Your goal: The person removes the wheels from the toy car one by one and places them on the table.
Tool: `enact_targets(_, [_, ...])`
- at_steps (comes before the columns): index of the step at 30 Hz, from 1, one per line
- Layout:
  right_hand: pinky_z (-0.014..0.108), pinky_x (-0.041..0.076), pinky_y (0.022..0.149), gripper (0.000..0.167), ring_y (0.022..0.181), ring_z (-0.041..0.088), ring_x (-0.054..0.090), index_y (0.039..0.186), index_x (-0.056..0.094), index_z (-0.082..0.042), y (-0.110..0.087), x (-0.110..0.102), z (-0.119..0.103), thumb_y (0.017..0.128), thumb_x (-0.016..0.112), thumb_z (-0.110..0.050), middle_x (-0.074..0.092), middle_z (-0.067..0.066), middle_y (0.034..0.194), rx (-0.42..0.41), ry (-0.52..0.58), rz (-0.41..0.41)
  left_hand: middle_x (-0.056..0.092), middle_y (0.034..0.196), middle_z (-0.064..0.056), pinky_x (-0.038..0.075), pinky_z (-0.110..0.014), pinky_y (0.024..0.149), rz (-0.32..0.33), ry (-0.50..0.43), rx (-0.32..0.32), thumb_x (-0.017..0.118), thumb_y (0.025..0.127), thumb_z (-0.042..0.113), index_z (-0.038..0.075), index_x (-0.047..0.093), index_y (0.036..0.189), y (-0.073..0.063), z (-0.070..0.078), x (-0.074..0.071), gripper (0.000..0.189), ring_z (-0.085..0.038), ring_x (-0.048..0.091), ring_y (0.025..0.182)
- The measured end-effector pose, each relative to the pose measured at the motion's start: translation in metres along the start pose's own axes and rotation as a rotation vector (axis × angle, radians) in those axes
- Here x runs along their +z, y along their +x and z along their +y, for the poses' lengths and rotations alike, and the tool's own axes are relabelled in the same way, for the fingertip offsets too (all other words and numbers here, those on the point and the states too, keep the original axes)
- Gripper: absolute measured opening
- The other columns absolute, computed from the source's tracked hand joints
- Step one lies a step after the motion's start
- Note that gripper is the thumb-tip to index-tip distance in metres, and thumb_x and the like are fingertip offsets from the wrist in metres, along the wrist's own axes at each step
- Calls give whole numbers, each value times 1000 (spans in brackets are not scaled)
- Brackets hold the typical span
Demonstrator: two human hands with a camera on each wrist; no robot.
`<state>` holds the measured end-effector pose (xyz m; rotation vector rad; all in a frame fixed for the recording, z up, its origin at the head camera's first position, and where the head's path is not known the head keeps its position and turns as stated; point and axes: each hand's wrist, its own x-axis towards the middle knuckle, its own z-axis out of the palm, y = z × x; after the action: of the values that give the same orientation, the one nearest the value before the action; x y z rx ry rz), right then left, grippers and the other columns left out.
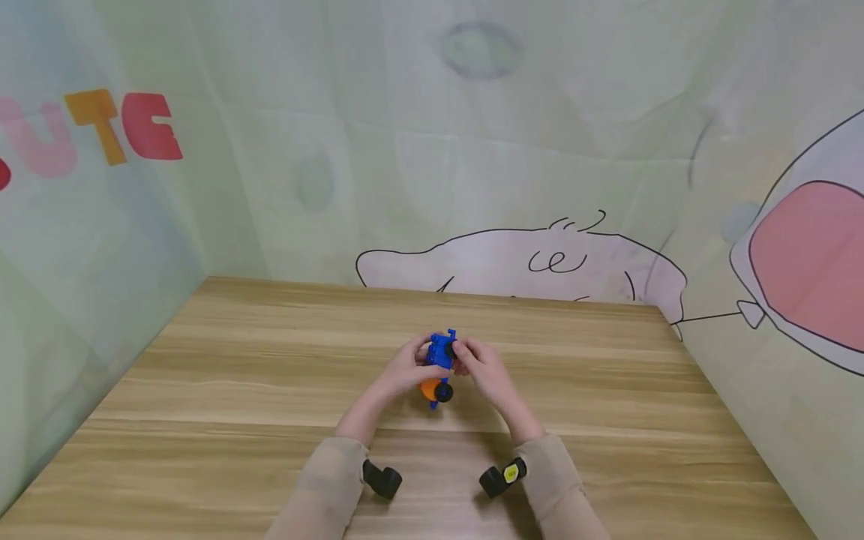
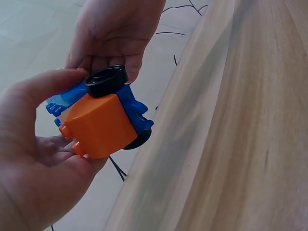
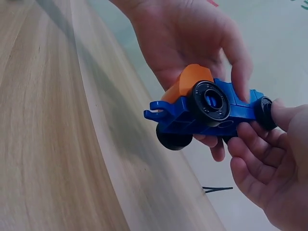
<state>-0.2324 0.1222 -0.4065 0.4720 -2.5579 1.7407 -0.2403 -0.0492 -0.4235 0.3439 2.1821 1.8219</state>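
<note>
Both hands hold a toy car (image 1: pixel 440 352) with a blue chassis over the wooden table. My left hand (image 1: pixel 403 367) grips it from the left, thumb across its blue top. An orange block (image 2: pixel 98 127) with studs sits on one end, above a pair of black wheels (image 3: pixel 195 98). From that end sticks out a forked blue hitch (image 3: pixel 158 110). At the other end, my right hand (image 1: pixel 487 371) pinches a smaller black wheel (image 3: pixel 264 113) between thumb and fingers. My left palm and fingers partly hide the far side of the car.
The wood-grain table (image 1: pixel 236 360) reaches back to a printed cloth backdrop (image 1: pixel 283 187) with cartoon drawings and letters. Cloth also hangs along the left and right sides. Black wrist cameras (image 1: pixel 382 480) are strapped over both sleeves.
</note>
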Motion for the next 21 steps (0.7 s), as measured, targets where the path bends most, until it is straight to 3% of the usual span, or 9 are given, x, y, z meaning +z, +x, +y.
enact_targets(5, [24, 49, 64, 24, 66, 12, 53, 89, 59, 13, -4, -2, -14, 101, 50, -7, 60, 20, 74, 13, 8, -7, 62, 124, -29, 50, -50, 99, -21, 34, 19, 70, 90, 17, -1, 28, 150, 0, -2, 1, 75, -38, 61, 115])
enact_targets(9, [24, 51, 67, 21, 69, 10, 56, 94, 61, 10, 1, 0, 1, 98, 57, -10, 64, 16, 79, 50, 28, 23, 62, 123, -30, 52, -50, 97, 22, 47, 5, 71, 89, 17, -3, 29, 149, 1, -5, 2, 76, -38, 62, 112])
enact_targets(12, [26, 56, 73, 24, 75, 12, 63, 106, 62, 11, 6, 1, 15, 96, 61, -11, 68, 18, 89, 85, 72, 41, 61, 127, -30, 49, -52, 100, 39, 39, 1, 71, 89, 15, -3, 28, 150, 2, -6, 3, 76, -40, 60, 116])
enact_targets(17, [35, 59, 82, 33, 86, 21, 70, 117, 62, 11, 6, -2, 20, 93, 66, -11, 69, 24, 104, 125, 151, 35, 59, 130, -29, 47, -54, 102, 44, 23, 4, 71, 88, 13, 0, 28, 151, 1, -5, 3, 77, -41, 58, 120])
enact_targets(21, [34, 59, 84, 36, 88, 18, 70, 118, 62, 10, 6, -5, 20, 91, 69, -12, 70, 24, 106, 147, 172, 24, 59, 128, -31, 49, -53, 99, 42, 15, 17, 71, 88, 12, 2, 31, 150, 0, -3, 2, 75, -41, 60, 117])
